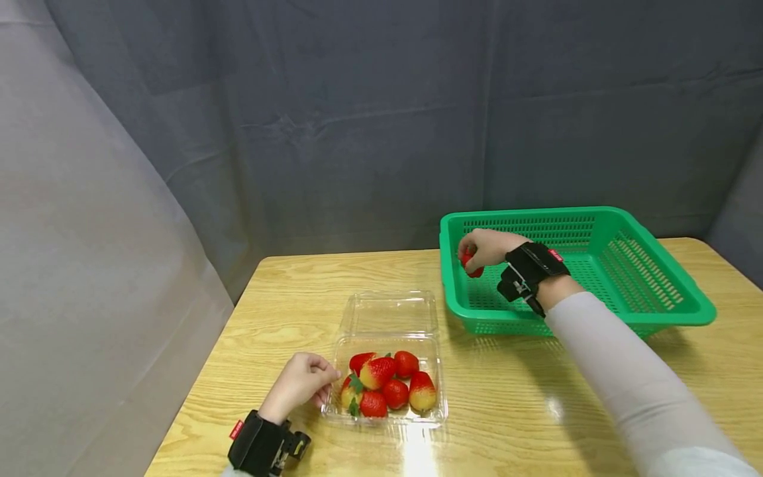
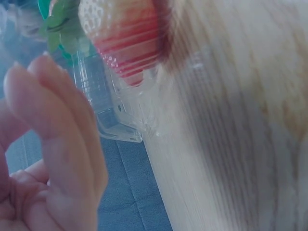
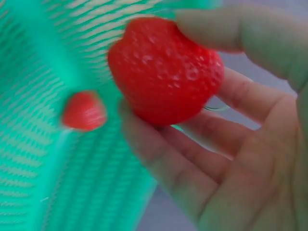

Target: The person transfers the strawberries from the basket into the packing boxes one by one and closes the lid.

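Note:
My right hand (image 1: 491, 247) pinches a red strawberry (image 3: 163, 72) between thumb and fingertips, over the left part of a green perforated basket (image 1: 661, 265). Another strawberry (image 3: 84, 111) lies inside that basket, below the held one in the right wrist view. My left hand (image 1: 304, 381) is at the left rim of a clear plastic clamshell container (image 1: 438, 404), its thumb and fingertips pinching the edge. Several red and yellowish strawberries (image 1: 378, 372) lie in the container's base. One strawberry (image 2: 125, 33) shows through the plastic close to the left fingertips.
The container's clear lid (image 1: 390, 313) is folded back, away from me. Everything stands on a light wooden table (image 1: 286, 298). A dark grey cloth (image 1: 357, 152) hangs behind the table, and a pale cloth (image 1: 89, 265) hangs on the left.

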### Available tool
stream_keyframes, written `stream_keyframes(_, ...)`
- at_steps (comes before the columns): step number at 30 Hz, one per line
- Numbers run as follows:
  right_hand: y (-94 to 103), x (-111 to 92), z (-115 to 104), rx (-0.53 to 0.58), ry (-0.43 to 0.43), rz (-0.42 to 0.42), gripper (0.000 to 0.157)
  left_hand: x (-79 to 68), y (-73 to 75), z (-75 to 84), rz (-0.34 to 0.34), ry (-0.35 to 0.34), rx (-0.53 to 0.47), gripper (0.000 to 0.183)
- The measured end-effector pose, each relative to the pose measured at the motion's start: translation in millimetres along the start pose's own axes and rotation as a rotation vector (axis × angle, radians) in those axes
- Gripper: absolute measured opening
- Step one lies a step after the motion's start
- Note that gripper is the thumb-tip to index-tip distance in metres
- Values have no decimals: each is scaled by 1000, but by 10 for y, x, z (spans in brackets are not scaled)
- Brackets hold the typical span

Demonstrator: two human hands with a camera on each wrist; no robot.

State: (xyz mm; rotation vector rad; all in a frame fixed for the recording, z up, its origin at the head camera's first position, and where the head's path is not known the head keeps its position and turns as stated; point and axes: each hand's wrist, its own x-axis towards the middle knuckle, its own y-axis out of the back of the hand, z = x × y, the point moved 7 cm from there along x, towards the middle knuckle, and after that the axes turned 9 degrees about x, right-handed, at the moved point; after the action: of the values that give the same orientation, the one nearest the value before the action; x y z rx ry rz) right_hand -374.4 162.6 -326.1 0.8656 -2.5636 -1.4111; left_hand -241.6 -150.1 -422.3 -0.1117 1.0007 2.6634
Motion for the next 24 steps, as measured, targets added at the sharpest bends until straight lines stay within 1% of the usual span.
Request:
stream_keyframes(3, 60, -123, -275, 32, 94, 0, 28, 15, -3, -27, 2, 0, 4, 20)
stream_keyframes(6, 26, -222, -567, 62, 189, -1, 26, 19, 0, -35, 5, 1, 4, 20)
stream_keyframes(9, -128, -304, -850, 78, 276, -16, 23, 12, 4, -16, 4, 0, -2, 21)
stream_keyframes(13, -465, -395, -1160, 34, 383, -65, 22, -4, 5, 22, -1, -2, -11, 21)
stream_keyframes(15, -648, -425, -1262, 2, 424, -95, 21, -9, 4, 34, -3, -1, -14, 21)
stream_keyframes(17, -820, -441, -1327, -20, 444, -131, 22, -11, 4, 38, -1, -2, -14, 21)
stream_keyframes(20, -1043, -445, -1360, -50, 444, -183, 22, -9, 3, 41, 1, -6, -13, 21)
stream_keyframes(24, -1259, -421, -1315, -89, 414, -233, 24, -12, 6, 42, 4, -13, -10, 21)
